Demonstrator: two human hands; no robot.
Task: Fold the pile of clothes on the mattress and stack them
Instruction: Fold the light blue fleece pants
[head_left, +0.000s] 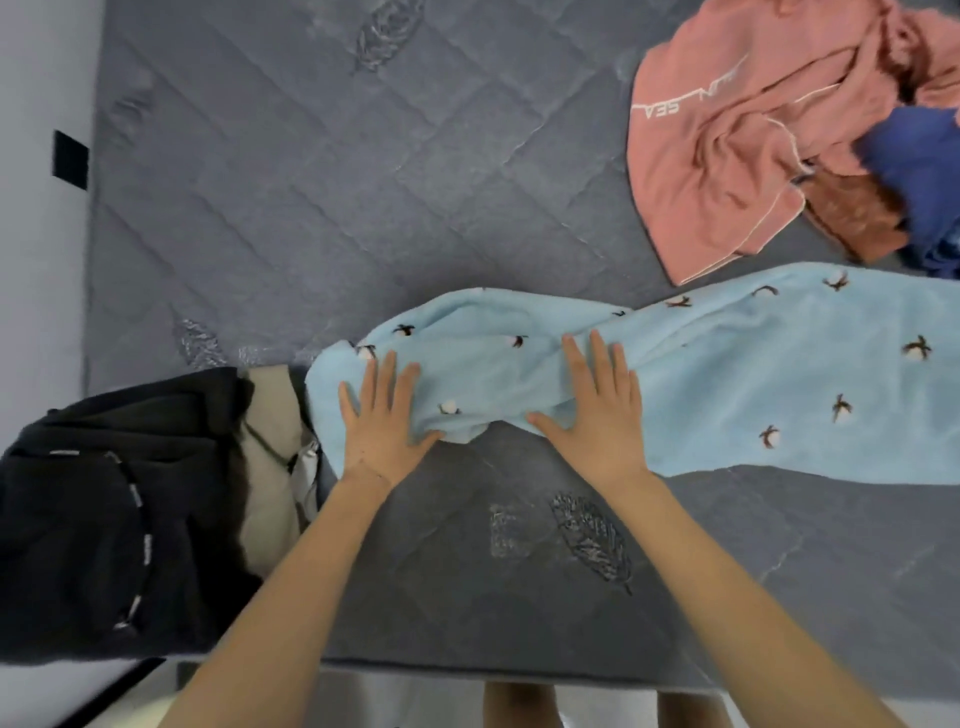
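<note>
Left hand (382, 415) and right hand (597, 410), fingers spread flat, press the left end of the blue garment (727, 374) on the mattress (363, 208); its long axis runs rightward, its bulk nearer the right hand.

light blue garment (701, 374) – spread, rumpled – beside pink pile (727, 145)

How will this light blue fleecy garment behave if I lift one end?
Probably floppy: the light blue garment lies in soft folds and bunches between the left hand and right hand. Its fuzzy surface likely grips the quilted mattress rather than sliding. It runs past the frame's right edge, so a lifted end would probably trail.
</note>
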